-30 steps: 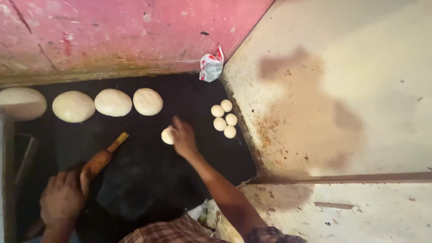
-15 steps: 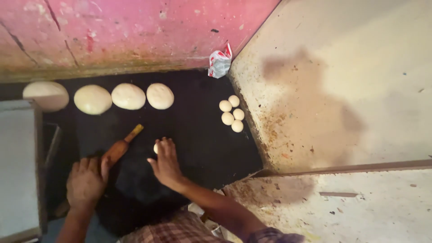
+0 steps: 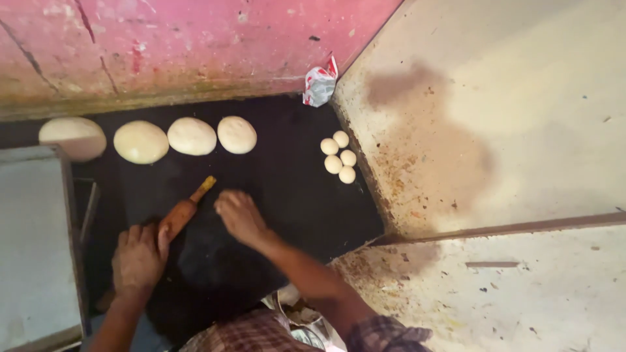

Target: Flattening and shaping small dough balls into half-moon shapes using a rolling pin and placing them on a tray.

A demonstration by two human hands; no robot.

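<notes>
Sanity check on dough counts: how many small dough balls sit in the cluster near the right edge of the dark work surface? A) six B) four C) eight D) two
B: the cluster of small dough balls shows four pale rounds packed close together, apart from the row of flattened dough discs along the pink wall.

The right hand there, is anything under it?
The right hand lies palm down on the black work surface, fingers curled. Nothing shows beneath it; whatever it may be pressing is covered. The four small dough balls lie apart, toward the wall.
</notes>
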